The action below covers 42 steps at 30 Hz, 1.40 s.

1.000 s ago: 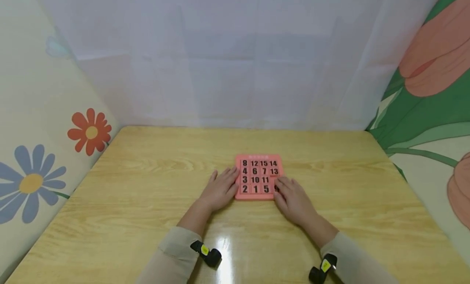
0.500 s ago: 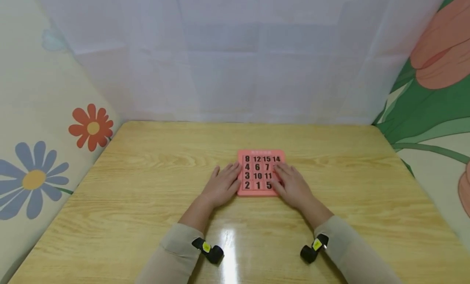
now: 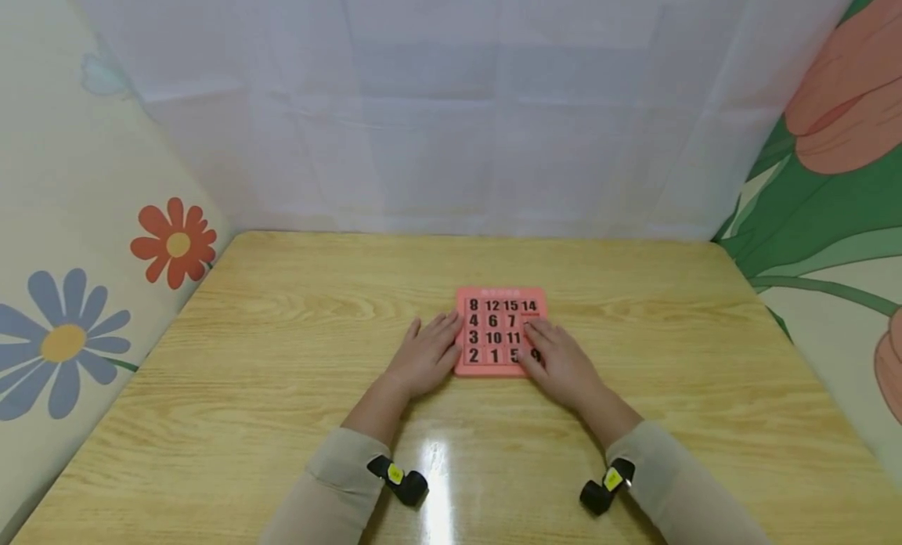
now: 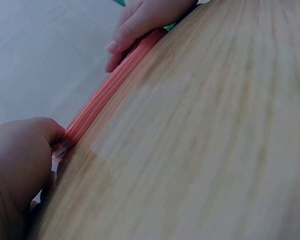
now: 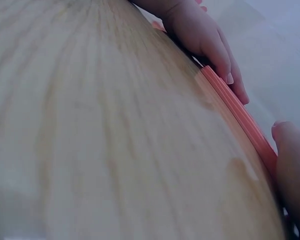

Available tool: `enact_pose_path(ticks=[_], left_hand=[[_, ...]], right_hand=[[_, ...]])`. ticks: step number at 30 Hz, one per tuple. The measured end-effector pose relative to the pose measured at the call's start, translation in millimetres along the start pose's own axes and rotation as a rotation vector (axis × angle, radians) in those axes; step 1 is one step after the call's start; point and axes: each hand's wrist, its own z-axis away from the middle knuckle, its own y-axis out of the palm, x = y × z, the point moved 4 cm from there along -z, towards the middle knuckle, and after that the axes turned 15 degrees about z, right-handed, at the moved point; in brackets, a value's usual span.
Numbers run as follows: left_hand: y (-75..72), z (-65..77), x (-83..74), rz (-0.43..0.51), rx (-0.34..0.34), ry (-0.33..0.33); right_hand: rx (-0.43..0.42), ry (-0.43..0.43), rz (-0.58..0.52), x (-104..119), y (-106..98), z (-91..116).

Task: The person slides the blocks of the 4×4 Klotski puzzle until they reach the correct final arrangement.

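A pink number sliding puzzle (image 3: 502, 371) lies flat on the wooden table, its black-numbered tiles facing up. Against its left edge rests my left hand (image 3: 424, 360), fingers extended; the left wrist view has the thumb (image 4: 51, 129) at the board's corner. My right hand (image 3: 564, 363) reaches over the right side, fingertips on the right column below the 14 tile (image 3: 529, 306). A dark red line shows just under that tile. The fingers hide the middle of this column, and the 9 tile (image 3: 535, 355) is partly covered. The thumb lies near the 5 tile (image 3: 514, 356).
The wooden table (image 3: 282, 333) extends around the puzzle. A white cloth (image 3: 423, 122) hangs behind it, and flower-printed panels (image 3: 63, 345) stand at both sides. Each wrist carries a black strapped camera (image 3: 409, 486).
My right hand has shifted up the right column from the 9 tile, then slightly back down. The 13 tile, visible earlier, is now under the fingers. My left hand has stayed at the edge.
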Motion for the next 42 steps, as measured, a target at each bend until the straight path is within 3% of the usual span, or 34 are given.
enact_pose_path(ticks=[23, 42], left_hand=[[3.7, -1.8, 4.3, -0.005, -0.009, -0.001], [1.9, -9.2, 3.8, 0.001, 0.003, 0.01]], right_hand=[[-0.006, -0.013, -0.007, 4, -1, 17], [-0.024, 0.007, -0.028, -2, -5, 15]])
